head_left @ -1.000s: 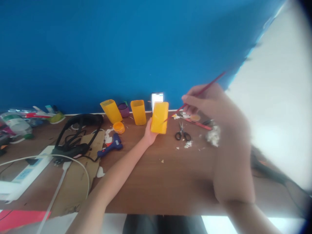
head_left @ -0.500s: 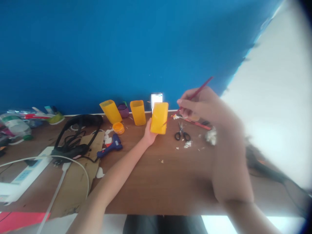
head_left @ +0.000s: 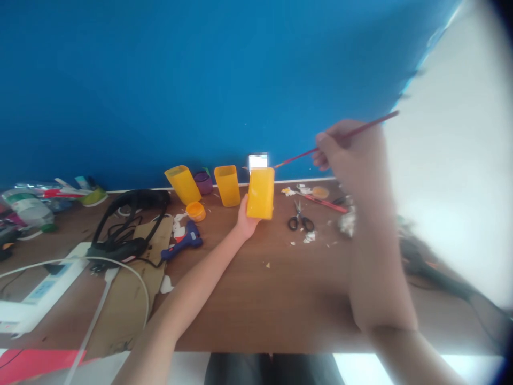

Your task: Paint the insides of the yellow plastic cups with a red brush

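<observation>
My left hand (head_left: 245, 219) holds a yellow plastic cup (head_left: 260, 193) upside down above the wooden table (head_left: 256, 299), gripping it from below. My right hand (head_left: 348, 152) is raised to the right of the cup and pinches a thin red paintbrush (head_left: 332, 143). The brush tip points left, just above the cup's top right corner, apart from it. Two more yellow cups (head_left: 183, 183) (head_left: 227, 185) stand at the back by the blue wall, with a small open pot of orange paint (head_left: 195, 210) in front of them.
Black-handled scissors (head_left: 298, 218), a red pencil (head_left: 324, 203) and white scraps lie right of the cup. A blue glue gun (head_left: 182, 240), black headphones (head_left: 128, 224), cardboard, a white power strip (head_left: 36, 289) and cables fill the left side. A purple pot (head_left: 203, 182) stands between the cups.
My right hand has lifted up and to the right, taking the brush tip off the cup's side. The left hand and cup have stayed nearly still.
</observation>
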`<state>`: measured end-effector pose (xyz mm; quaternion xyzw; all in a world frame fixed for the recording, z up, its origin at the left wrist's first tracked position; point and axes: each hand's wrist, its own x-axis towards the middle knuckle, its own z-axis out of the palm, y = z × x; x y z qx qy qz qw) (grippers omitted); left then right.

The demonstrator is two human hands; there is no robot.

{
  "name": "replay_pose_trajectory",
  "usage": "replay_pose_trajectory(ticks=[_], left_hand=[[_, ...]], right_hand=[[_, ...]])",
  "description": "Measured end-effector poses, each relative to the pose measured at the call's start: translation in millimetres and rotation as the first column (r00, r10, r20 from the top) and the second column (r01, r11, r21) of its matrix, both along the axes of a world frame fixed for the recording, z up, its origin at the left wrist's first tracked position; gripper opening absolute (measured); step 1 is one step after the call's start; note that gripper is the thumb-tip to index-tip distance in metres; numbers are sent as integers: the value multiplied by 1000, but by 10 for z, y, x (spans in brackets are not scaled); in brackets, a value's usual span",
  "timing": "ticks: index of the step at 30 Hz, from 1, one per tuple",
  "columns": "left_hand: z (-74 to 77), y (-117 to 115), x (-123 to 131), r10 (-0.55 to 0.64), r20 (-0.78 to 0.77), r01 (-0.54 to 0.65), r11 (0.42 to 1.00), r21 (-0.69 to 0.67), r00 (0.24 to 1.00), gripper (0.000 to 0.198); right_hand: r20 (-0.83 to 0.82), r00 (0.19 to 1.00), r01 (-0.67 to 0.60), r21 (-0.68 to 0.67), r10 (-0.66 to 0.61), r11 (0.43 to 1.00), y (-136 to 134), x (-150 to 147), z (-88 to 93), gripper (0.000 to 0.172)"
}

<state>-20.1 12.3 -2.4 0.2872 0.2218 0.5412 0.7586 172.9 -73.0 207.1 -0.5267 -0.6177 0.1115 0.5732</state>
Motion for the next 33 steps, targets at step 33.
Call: replay_pose_trajectory(ticks=[33], left_hand=[[-50, 12, 61, 71, -32, -70, 998, 6, 997, 44]], right_hand=[[86, 996, 10, 10, -11, 1000, 38, -107, -56, 17]])
